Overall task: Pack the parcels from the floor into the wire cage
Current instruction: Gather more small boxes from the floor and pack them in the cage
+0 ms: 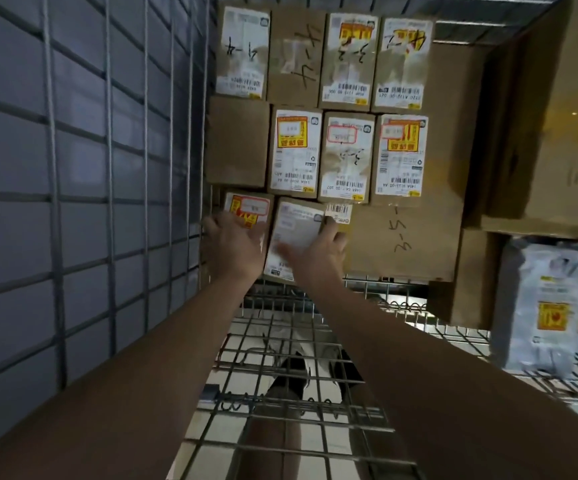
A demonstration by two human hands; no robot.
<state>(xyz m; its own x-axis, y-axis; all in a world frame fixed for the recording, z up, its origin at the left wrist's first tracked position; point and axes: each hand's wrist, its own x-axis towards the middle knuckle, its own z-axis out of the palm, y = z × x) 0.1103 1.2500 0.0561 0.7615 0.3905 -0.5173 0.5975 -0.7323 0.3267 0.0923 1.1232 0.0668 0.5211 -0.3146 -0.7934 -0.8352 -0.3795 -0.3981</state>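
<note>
- My left hand [235, 245] lies flat, fingers straight, on the corner parcel [246, 211] — wire cage [107, 202] wall just left.
- My right hand [318, 251] grips the labelled parcel [294, 230] by its right edge; bare wire floor just below both hands.

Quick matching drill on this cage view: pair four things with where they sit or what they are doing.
1. left hand
2. right hand
3. grey poly bag
4. large box marked 3-5-3

A. lower right on the cage floor
B. on the white-label parcel
C. under the rows of small parcels
D. on the yellow-label parcel beside the mesh wall

Pairs: 1-D, 2-B, 3-A, 4-C
</note>
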